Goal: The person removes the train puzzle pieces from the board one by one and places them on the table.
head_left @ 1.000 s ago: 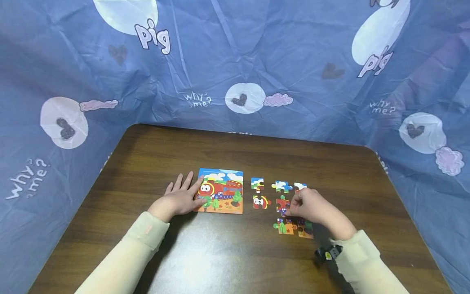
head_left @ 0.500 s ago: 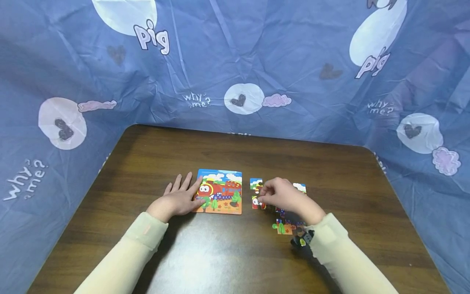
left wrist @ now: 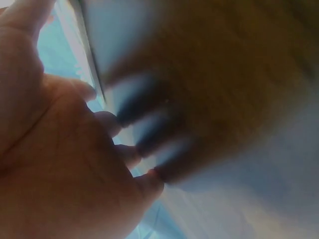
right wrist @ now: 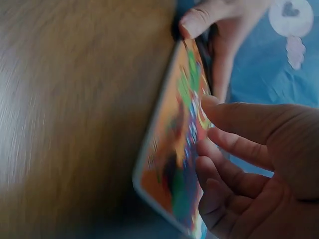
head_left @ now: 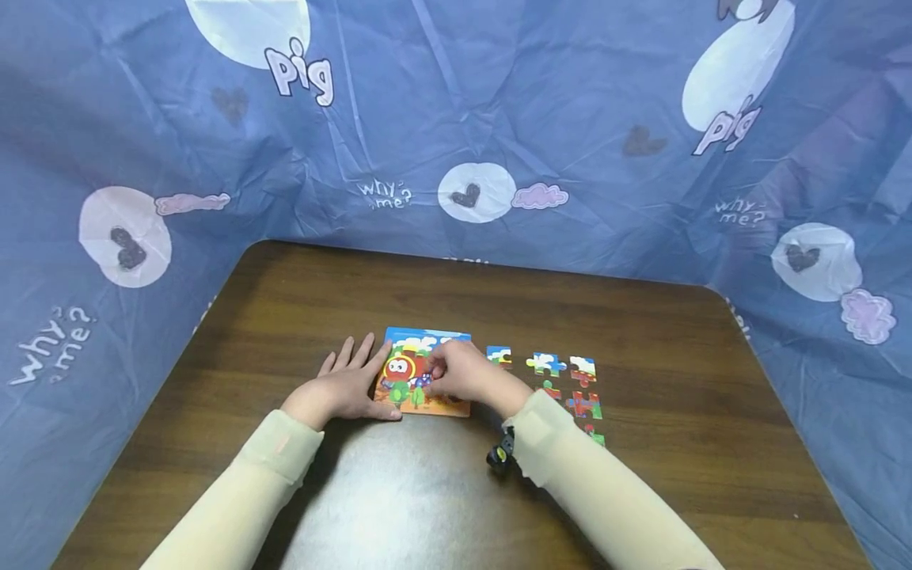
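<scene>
My left hand (head_left: 340, 392) lies spread on the table, its thumb and forefinger touching the left side of a square train picture board (head_left: 449, 410). In the left wrist view the left hand (left wrist: 70, 149) shows its palm side with fingers apart. My right hand (head_left: 459, 372) is over the middle of the board with thumb and fingertips together. In the right wrist view the right hand (right wrist: 249, 159) pinches what looks like a small red and yellow jigsaw piece (right wrist: 202, 120), blurred and mostly hidden by the fingers.
Several loose jigsaw pieces lie right of the board, among them a blue and white one (head_left: 546, 363) and a red one (head_left: 587, 405). My right forearm covers others. The brown wooden table (head_left: 342, 285) meets a blue printed cloth (head_left: 399, 119) at the back.
My right hand has moved left from the loose pieces, passing over the piece with eyes, to the board. My left hand stays on the board's side, its thumb slightly lower.
</scene>
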Motion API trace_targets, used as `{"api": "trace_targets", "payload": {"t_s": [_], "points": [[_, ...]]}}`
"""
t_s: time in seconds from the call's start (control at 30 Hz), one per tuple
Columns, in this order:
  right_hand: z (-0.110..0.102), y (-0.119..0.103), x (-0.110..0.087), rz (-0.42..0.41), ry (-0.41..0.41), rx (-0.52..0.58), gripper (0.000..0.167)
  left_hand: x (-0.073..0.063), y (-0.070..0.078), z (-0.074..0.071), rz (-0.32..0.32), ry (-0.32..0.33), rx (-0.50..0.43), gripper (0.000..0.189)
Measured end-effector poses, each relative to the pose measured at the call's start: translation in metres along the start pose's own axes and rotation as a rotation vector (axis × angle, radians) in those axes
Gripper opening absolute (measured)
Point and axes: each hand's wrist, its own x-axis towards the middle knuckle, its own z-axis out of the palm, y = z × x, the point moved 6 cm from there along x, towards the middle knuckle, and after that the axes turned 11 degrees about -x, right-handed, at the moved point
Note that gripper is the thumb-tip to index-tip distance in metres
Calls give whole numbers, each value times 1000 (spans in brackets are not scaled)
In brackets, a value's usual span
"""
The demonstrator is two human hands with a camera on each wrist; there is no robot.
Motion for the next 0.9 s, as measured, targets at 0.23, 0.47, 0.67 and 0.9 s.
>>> {"api": "trace_targets", "payload": {"t_s": [0.23,0.47,0.67,0.9], "points": [[11,-26,16,-18,-1,-114,36,2,0,-1,-17,1,47,121],[18,-35,22,42,-18,-182,43,2,0,-1,-35,-8,59,121],[18,-37,22,93,-39,-160,41,2,-1,0,-47,-7,71,121],[20,-34,22,71,2,-67,36,2,-3,1,-53,6,71,122]]}}
